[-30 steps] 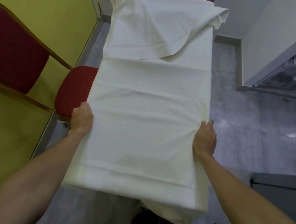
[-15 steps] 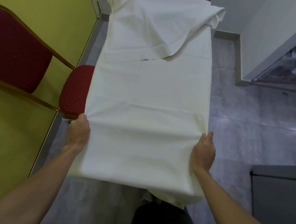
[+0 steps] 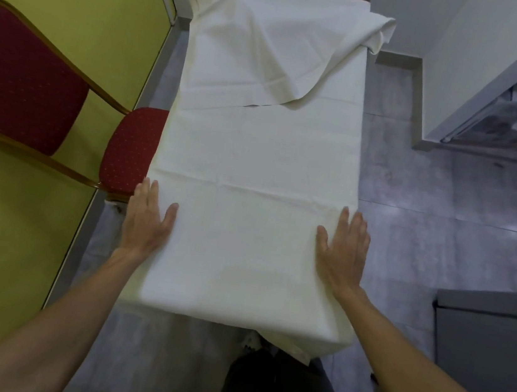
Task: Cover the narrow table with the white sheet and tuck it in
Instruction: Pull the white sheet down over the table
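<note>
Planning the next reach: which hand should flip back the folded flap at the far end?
Right hand, probably: the folded flap's loose corner lies right of centre, and the red chair crowds the left side. It rests flat, holding nothing.

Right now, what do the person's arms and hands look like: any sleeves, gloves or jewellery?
The left hand and right hand are bare: no gloves, rings or watch visible. Both forearms are uncovered; no sleeve shows in frame.
</note>
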`<state>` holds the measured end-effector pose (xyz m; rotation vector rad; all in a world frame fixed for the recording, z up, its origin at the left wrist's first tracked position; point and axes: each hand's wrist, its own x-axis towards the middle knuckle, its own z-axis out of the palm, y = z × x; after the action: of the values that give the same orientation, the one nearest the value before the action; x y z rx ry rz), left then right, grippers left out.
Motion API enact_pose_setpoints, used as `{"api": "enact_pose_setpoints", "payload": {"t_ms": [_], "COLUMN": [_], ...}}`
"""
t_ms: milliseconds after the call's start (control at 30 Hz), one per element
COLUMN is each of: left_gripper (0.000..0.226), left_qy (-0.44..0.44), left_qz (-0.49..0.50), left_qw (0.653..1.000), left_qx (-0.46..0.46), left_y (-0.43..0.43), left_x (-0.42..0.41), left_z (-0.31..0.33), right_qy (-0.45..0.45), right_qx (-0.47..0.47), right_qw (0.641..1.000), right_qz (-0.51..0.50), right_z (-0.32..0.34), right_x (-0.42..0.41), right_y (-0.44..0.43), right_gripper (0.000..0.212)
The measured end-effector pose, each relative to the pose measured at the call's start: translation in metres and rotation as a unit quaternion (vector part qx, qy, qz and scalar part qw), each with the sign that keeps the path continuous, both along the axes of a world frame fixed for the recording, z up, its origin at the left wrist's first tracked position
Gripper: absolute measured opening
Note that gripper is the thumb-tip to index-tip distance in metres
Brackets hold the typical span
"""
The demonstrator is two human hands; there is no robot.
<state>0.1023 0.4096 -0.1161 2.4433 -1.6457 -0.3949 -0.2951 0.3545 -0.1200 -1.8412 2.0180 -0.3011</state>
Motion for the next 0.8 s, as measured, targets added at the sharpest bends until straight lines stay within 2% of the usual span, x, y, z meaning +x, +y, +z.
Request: {"api": "enact_pose_setpoints", "payload": {"t_ms": [67,233,500,567,700,800], "left_gripper": [0.079,0.080,0.083,0.083,0.081,0.083], "left_qy": [-0.023,-0.066,-0.070,-0.094,-0.094,-0.080], "left_qz": [-0.007,-0.006,-0.020,-0.058,-0.162,-0.161], "left_qw": [0.999,0.998,0.997,0.994,0.982,0.983], "left_qx": [0.022,0.006,0.021,0.017,0.004,0.037], "left_y": [-0.007,-0.015,-0.032,-0.033,-0.055,-0.067], "left_x": [-0.007,-0.009,-0.004,-0.007,-0.023,-0.033], "left_z": [-0.011,-0.022,-0.021,-0.015,-0.005,-0.013], "right_qy": [0.049,0.104,0.099,0.098,0.093,0.106], "right_qx": [-0.002,-0.020,-0.016,-0.023,-0.045,-0.025], "right_qw": [0.998,0.993,0.993,0.993,0.987,0.978], "right_qz": [0.050,0.058,0.059,0.055,0.123,0.177], "right_z": [-0.009,-0.023,-0.022,-0.017,-0.011,-0.019], "right_x": [0.004,0.004,0.007,0.009,0.023,0.025], "right_y": [-0.006,-0.011,-0.021,-0.022,-0.040,-0.048], "right_gripper": [0.070,0.073,0.077,0.079,0.076,0.076]}}
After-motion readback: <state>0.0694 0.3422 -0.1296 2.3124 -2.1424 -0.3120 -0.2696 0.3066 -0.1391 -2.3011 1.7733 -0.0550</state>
